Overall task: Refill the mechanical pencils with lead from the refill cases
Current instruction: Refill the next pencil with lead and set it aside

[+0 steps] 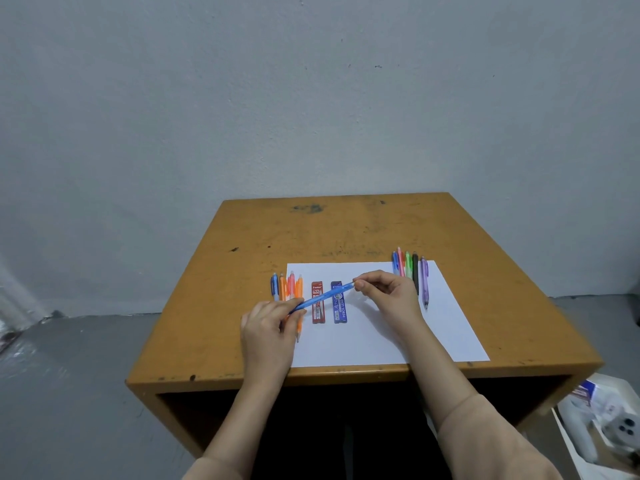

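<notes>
Table (346,230): scuffed ochre top set against a grey wall.
Paper (381,337): white sheet on the near right part of the table.
Left hand (268,327): fingers curled round the near left end of the blue pencil (323,296).
Right hand (388,292): thumb and fingertips pinch its far right end.
Blue pencil: held slanting above both refill cases.
Right pencil row (408,266): blue, pink, green, black and purple pencils at the sheet's far right corner.
Left pencil row (282,287): blue, orange and pink pencils at the sheet's left edge, partly behind the left hand.
Red refill case (318,315): flat on the paper, just left of the blue refill case (338,310).
</notes>
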The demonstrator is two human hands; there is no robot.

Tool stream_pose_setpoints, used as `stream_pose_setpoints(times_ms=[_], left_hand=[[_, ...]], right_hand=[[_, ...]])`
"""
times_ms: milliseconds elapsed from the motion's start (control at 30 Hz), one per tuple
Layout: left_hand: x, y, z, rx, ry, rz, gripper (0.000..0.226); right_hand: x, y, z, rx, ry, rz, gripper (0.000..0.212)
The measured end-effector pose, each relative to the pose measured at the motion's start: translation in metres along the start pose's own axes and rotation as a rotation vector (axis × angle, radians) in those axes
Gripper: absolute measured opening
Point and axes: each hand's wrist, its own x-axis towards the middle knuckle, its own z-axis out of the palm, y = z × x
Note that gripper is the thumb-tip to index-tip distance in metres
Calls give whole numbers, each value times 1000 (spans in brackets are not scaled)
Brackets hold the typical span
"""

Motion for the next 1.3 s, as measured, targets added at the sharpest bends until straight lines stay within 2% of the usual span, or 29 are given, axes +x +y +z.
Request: stream_pose_setpoints(times_ms=[567,700,1033,1300], left_hand=[[-3,2,0,125,37,110,19],[-1,3,-3,56,37,-51,20],[0,5,-4,-15,29,-128,24],[-1,5,-6,-9,15,-147,25]], right_hand=[[2,-2,3,-81,140,100,13],[5,-1,-1,-30,258,110,17],[11,10,8,-517,137,41,12],[12,9,12,-630,120,17,12]])
